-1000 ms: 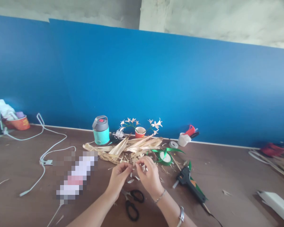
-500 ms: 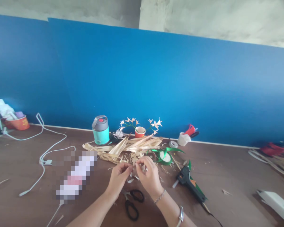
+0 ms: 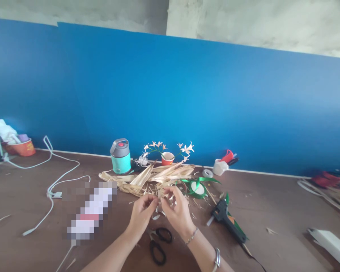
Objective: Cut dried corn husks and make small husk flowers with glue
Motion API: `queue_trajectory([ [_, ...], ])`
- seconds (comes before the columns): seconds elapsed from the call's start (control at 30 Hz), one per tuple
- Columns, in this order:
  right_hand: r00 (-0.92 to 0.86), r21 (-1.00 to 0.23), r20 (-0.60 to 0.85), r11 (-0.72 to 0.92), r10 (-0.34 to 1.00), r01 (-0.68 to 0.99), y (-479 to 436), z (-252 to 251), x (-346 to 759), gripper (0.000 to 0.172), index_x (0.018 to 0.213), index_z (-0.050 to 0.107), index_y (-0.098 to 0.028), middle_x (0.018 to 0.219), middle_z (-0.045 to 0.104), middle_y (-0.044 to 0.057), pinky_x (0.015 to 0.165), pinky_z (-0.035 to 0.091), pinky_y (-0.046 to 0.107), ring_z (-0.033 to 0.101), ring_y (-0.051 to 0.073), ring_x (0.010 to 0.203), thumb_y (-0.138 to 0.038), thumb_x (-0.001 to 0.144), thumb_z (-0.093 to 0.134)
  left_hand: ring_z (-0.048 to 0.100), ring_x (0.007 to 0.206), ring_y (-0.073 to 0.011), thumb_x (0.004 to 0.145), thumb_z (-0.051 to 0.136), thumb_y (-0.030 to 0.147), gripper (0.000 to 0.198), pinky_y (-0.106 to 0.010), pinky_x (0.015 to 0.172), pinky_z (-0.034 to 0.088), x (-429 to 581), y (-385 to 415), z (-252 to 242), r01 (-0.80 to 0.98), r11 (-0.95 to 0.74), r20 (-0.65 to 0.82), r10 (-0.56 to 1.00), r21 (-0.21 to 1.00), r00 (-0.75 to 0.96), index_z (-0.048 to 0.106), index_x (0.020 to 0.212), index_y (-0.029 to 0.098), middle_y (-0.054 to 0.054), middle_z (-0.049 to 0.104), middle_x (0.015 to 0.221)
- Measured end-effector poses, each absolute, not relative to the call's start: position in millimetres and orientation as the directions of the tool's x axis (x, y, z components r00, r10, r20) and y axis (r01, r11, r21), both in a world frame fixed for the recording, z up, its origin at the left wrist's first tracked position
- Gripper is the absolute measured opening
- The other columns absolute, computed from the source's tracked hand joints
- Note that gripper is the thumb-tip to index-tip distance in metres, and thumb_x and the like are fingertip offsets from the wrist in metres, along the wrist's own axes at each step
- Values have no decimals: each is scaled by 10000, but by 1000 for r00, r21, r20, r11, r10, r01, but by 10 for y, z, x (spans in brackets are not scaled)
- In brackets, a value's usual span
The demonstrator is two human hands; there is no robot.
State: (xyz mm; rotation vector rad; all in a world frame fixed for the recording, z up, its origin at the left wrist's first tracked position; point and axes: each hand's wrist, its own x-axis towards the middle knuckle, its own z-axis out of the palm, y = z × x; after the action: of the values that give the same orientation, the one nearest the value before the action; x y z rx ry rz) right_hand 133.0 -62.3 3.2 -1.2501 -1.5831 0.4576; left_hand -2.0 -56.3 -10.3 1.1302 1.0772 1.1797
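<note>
My left hand [image 3: 143, 210] is closed in a pinch of thumb and forefinger; whatever it holds is too small to make out. Close beside it, almost touching, my right hand [image 3: 178, 210] has its fingers curled over the thumb, with a tiny pale bit perhaps at the tips. Small cream scraps [image 3: 156, 217] lie under the fingers. Just beyond are dried corn husks [image 3: 170, 173] in a loose pile. Black-handled scissors [image 3: 158, 252] lie between my forearms, their blades partly hidden by my left wrist.
Behind the husks stand an orange cup [image 3: 167, 161] with white flowers [image 3: 187, 148] and a turquoise flask [image 3: 121, 163]. To the right are a green ribbon spool [image 3: 197, 189], a tape roll [image 3: 207, 173] and a glue gun [image 3: 229, 221]. White cables [image 3: 64, 175] run at left.
The fingers of my right hand have lifted and spread slightly from the thumb, with the hand a little lower. My left hand stays nearly where it was.
</note>
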Motion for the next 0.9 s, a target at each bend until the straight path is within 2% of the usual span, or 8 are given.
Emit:
queue_trajectory([
  [0.07, 88, -886, 337, 284, 937, 367, -619, 48, 1317, 195, 906, 569, -176, 778, 599, 22, 571, 434, 238, 535, 137, 636, -209, 714, 567, 469, 486, -93, 686, 642, 428, 278, -197, 486, 401, -23, -577, -74, -154, 25, -13, 997, 988, 80, 599, 679, 153, 33, 555, 561],
  [0.17, 10, -988, 108, 106, 994, 110, -590, 59, 1310, 143, 754, 561, -164, 592, 536, -29, 460, 367, 204, 443, 86, 480, -291, 703, 606, 495, 506, -101, 694, 641, 424, 274, -200, 495, 412, -30, -590, -48, -175, -3, 20, 995, 985, 96, 604, 692, 152, 24, 575, 584],
  [0.27, -84, -995, 2, -7, 996, -104, -562, 61, 1314, 244, 694, 545, -159, 508, 475, -61, 417, 299, 186, 357, 51, 417, -363, 656, 673, 517, 527, -110, 705, 639, 415, 271, -203, 510, 423, -36, -597, -52, -159, -18, 36, 993, 987, 113, 605, 700, 146, 17, 579, 585],
  [0.33, -104, -985, -22, -39, 994, -167, -554, 65, 1316, 290, 673, 545, -154, 501, 468, -64, 412, 269, 180, 333, 40, 414, -387, 621, 710, 527, 540, -116, 714, 635, 412, 268, -204, 518, 430, -41, -595, -70, -152, -21, 40, 991, 988, 125, 600, 708, 146, 17, 576, 591],
  [0.63, -92, -984, -13, -29, 996, -178, -569, 127, 1302, 337, 618, 533, -162, 482, 426, -74, 403, 214, 187, 281, 35, 408, -428, 572, 735, 512, 575, -117, 757, 596, 396, 247, -196, 537, 425, -57, -560, -156, -110, -83, 100, 983, 990, 154, 589, 718, 151, 14, 552, 620],
  [0.9, -36, -997, 72, 71, 997, -28, -571, 84, 1305, 235, 622, 537, -161, 493, 418, -63, 419, 250, 189, 305, 54, 441, -356, 634, 667, 525, 605, -136, 772, 568, 370, 232, -224, 584, 440, -70, -561, -149, 51, -177, 171, 980, 983, 104, 629, 732, 151, -11, 586, 656],
])
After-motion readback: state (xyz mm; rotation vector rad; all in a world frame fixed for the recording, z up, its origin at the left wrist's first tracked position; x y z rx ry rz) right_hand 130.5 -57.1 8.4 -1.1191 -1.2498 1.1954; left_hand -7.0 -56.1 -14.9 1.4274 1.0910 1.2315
